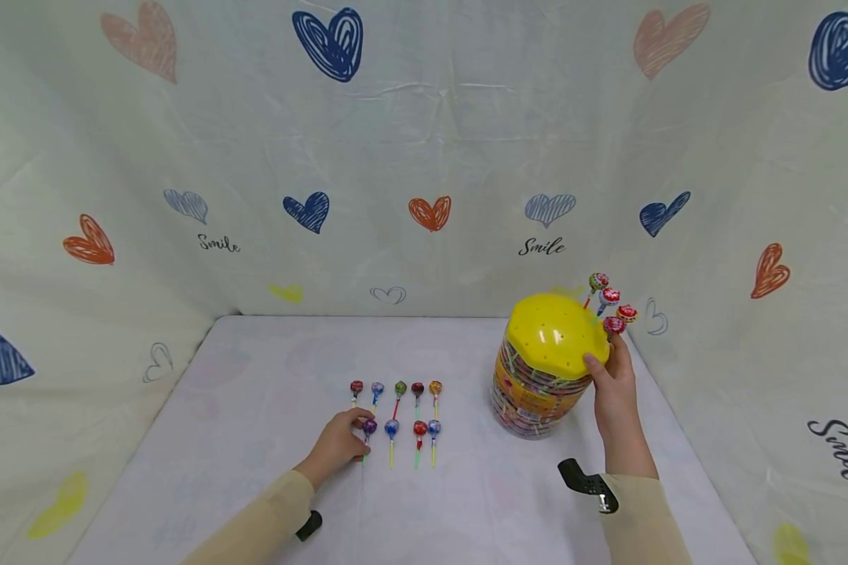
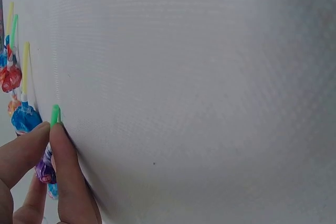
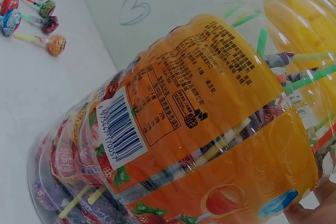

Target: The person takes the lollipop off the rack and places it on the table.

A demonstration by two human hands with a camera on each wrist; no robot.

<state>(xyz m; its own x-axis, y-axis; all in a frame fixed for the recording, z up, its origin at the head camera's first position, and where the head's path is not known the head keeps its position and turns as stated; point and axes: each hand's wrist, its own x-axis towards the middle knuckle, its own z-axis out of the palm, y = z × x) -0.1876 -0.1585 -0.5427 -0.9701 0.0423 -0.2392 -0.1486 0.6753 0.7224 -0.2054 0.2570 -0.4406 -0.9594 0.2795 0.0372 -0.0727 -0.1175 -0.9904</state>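
My left hand (image 1: 334, 447) is at the left end of the front row of lollipops. Between thumb and finger it pinches the green stick (image 2: 55, 113) of a purple-wrapped lollipop (image 1: 369, 427), whose head points away from me. On the right, my right hand (image 1: 618, 404) grips the upper side of a clear plastic candy jar (image 1: 530, 396), its thumb on the edge of the yellow lid (image 1: 554, 333). The jar leans a little, and small holes dot the lid. Several lollipops (image 1: 609, 297) stand up at the lid's right edge, above the right fingers, which are partly hidden.
A back row of lollipops (image 1: 400, 388) lies behind the front row, which includes a blue one (image 1: 392, 428) and a red one (image 1: 420, 428). They lie on a white-covered table (image 1: 275, 361). A heart-printed curtain (image 1: 466, 157) hangs behind and at both sides.
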